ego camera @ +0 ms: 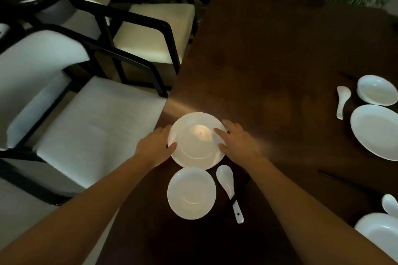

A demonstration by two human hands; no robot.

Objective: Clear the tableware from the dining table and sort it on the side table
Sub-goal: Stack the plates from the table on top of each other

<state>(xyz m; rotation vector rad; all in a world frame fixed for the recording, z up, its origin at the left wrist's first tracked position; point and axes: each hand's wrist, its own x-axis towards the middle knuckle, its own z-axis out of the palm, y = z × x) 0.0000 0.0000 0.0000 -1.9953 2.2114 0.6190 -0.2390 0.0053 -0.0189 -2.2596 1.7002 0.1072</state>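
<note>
Over on the left, two cream-cushioned chairs (101, 122) with dark frames stand pushed up beside the long left edge of the dark wooden dining table (269, 54). Close to that edge, the person's left hand (154, 146) grips the left rim of a white plate (197, 140), thumb curled onto the rim and fingers apparently tucked beneath, though the blur makes that hard to confirm. Across the plate, the right hand (237, 143) grips the opposite rim, thumb laid over the top and fingers wrapped round the far side. Whether the plate is resting on the table or raised just off it, I cannot tell. Nearer the person, just beside the plate, sits a white bowl (191, 193), and to its right lies a white soup spoon (229, 189), its handle crossing something dark and slim. Toward the table's right edge sit another spoon (342, 101), a small bowl (377, 90) and a larger plate (375, 131), well apart from the hands. At the near right corner, a further dish (381, 230) and spoon (391, 204) are partly cut off.
</note>
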